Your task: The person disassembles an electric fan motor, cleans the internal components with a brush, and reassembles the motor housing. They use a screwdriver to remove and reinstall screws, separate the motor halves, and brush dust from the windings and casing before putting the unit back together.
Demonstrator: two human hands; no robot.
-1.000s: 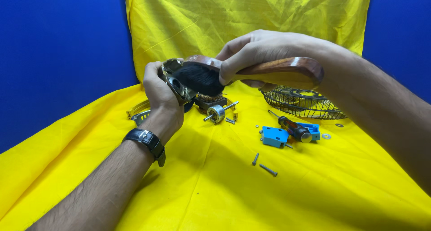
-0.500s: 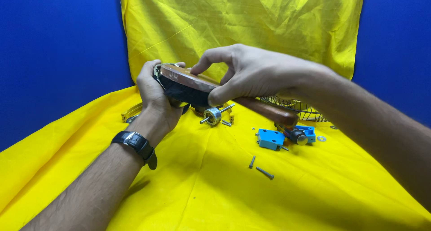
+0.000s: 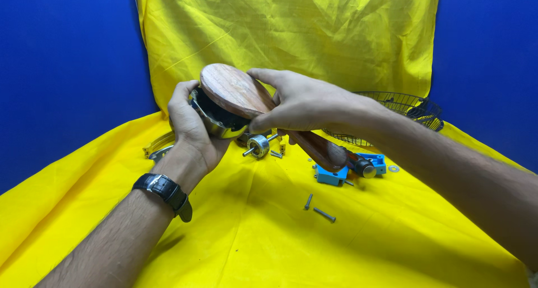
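Gripping smooth wooden blade, seemingly metal housing.

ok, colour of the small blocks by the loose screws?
Blue blocks, plain in the head view.

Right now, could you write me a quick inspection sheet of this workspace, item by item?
Surface: yellow cloth, wrinkled, covering the table.
Job's things: wooden blade and round metal housing, held together above the cloth.
Clutter: two loose screws, blue plastic parts, small metal spindle, wire grille, metal ring.
Hands: left hand cups the housing; right hand grips the blade.
Cables: nothing seen.
Surroundings: blue backdrop; yellow cloth also hangs behind.
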